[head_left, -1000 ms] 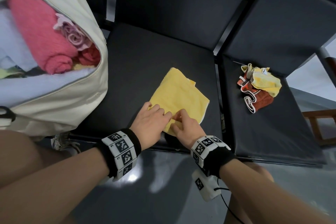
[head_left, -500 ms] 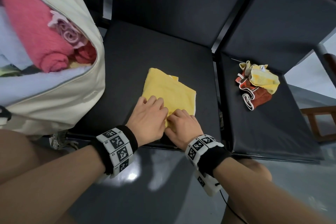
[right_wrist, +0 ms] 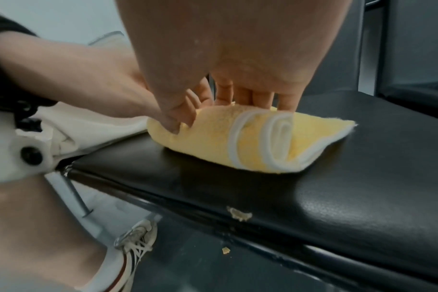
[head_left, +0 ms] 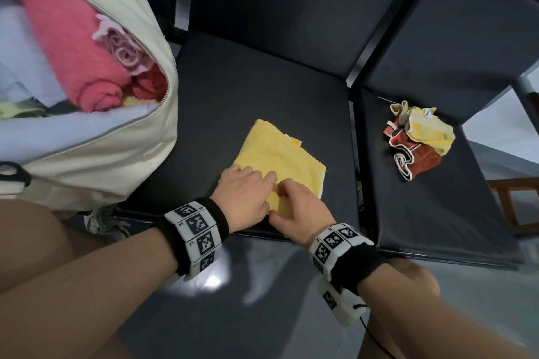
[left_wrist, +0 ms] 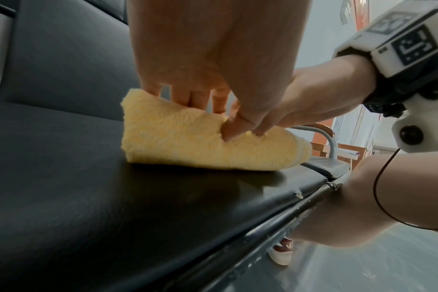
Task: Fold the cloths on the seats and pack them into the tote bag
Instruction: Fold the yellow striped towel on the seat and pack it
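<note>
Yellow cloth [head_left: 277,160] under both hands' grip

No legible text, brand wording or signage found. Black-and-white square code markers noted on the wrist bands [head_left: 198,234] [head_left: 335,242] (small digits beside them too blurred to read). Trefoil logo seen on a dark red shoe [left_wrist: 284,247], without readable lettering. Orange wall posters [left_wrist: 361,15] illegible.

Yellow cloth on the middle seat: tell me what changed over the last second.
Both hands, left hand and right hand, have rolled the yellow cloth further away from the seat's front edge; less of it lies flat. Both keep gripping the roll. The tote bag and crumpled cloths stayed put.
</note>
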The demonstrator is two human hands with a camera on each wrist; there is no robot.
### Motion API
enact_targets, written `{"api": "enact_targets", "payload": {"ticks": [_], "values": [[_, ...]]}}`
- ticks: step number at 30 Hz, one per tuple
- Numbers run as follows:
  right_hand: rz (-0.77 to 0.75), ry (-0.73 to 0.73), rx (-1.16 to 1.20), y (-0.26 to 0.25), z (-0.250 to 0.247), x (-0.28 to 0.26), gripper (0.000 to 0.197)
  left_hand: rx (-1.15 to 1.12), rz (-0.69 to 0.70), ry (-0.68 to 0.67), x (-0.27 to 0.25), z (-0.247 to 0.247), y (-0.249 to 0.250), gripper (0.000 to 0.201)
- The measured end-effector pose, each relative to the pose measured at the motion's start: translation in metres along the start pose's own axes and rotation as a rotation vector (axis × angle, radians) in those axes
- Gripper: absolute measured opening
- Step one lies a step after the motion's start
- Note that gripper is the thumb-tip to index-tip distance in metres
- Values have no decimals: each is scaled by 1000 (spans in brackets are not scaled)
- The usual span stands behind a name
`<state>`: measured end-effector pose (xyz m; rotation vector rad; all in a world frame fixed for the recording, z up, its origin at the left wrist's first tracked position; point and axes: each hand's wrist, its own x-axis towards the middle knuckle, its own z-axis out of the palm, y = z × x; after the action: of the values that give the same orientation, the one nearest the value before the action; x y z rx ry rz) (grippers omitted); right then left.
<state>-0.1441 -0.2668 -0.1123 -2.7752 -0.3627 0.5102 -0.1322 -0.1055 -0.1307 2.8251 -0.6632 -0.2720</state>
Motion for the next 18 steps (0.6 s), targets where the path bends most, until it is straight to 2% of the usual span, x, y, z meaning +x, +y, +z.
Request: {"api": "enact_targets", "payload": {"ticks": [3, 7, 11, 15, 18], "values": [[-79, 16, -53, 8, 7, -5, 45, -21, -22, -6, 0, 0, 0, 26], [-10, 7, -18, 9, 7, -2, 41, -31, -24, 6, -2, 3, 0, 30], [68, -46, 24, 7, -2, 8, 41, 7, 7, 129, -3, 3, -2, 41], [178, -112, 128, 8, -8, 20, 40, 48, 19, 48, -3, 3, -4, 45], [162, -56, 102, 8, -4, 20, 42, 18, -2, 19, 0, 2, -7, 37]]}}
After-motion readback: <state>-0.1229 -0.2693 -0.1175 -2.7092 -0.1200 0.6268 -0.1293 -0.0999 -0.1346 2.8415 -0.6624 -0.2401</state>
